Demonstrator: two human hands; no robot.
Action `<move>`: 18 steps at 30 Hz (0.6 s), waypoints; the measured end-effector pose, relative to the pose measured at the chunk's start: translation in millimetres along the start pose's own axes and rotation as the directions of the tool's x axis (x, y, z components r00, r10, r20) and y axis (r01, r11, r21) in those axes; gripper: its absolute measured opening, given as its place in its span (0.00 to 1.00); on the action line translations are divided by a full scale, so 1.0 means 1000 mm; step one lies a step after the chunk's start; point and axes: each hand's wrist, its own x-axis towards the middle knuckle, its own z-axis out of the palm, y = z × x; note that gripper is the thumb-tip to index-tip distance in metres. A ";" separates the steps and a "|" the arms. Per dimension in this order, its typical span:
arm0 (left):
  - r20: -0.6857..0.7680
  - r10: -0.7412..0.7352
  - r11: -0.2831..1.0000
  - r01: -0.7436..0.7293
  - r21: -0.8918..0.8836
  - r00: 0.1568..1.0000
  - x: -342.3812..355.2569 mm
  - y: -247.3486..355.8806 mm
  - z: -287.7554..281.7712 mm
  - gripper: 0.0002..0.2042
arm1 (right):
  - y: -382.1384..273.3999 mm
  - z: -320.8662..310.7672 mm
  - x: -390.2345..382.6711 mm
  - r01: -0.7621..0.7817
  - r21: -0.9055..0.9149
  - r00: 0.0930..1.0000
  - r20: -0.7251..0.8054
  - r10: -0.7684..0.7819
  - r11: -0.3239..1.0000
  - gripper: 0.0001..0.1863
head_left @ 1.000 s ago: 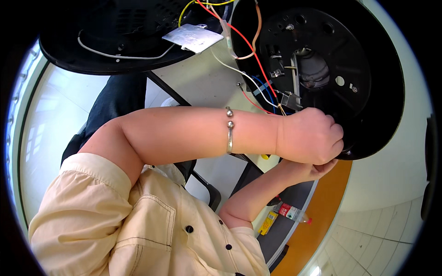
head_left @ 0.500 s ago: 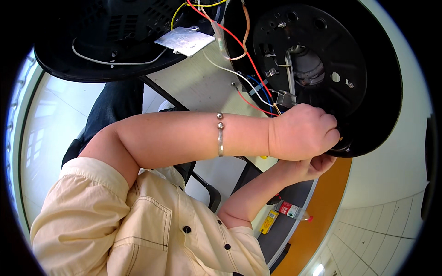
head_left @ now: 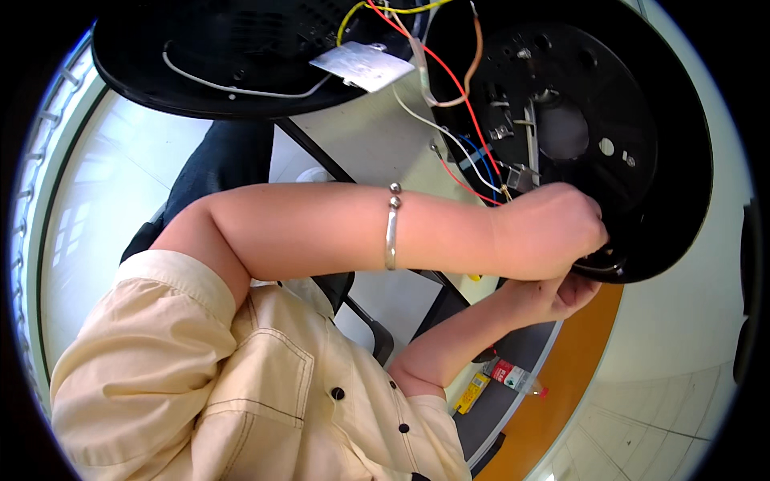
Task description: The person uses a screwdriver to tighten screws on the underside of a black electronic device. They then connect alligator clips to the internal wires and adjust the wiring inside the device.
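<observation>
A deep, round black appliance housing [head_left: 691, 152] lies open at the upper right. Inside it sits a black disc-shaped plate [head_left: 638, 120] with a large central hole and small metal fittings. Bent at the near side of the housing, my left hand [head_left: 553, 231] is closed, its fingertips and whatever they hold hidden inside the rim. A silver bangle [head_left: 391, 232] circles that wrist. Just below, my right hand [head_left: 561, 298] has curled fingers at the housing's near edge; what they pinch is hidden. Red wire [head_left: 461, 86], white wire [head_left: 425, 120] and a short blue wire meet beside my left hand.
At the upper left rests a black vented cover [head_left: 192, 48], with a silver metal plate [head_left: 362, 66] at its edge. Yellow and brown wires run between cover and housing. A bottle with a red label [head_left: 507, 373] and a yellow box [head_left: 472, 393] lie beyond my right forearm.
The view has shifted, so the cover, housing and arms appear farther right. Both hands stay at the housing's near rim, with my left fist turned slightly farther in.
</observation>
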 end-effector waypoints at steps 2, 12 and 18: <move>-0.019 0.023 0.998 -0.022 0.054 1.000 0.000 -0.001 0.000 0.13 | -0.006 0.008 -0.004 0.026 -0.027 1.000 -0.009 -0.026 0.999 0.19; -0.129 0.040 0.982 -0.015 0.189 0.991 -0.002 0.002 0.005 0.11 | 0.001 0.001 0.000 0.006 0.104 1.000 0.012 -0.007 0.995 0.19; -0.157 0.067 0.973 -0.030 0.230 0.985 -0.009 0.013 0.005 0.12 | 0.003 -0.010 0.002 -0.039 0.070 0.998 0.058 0.035 0.997 0.18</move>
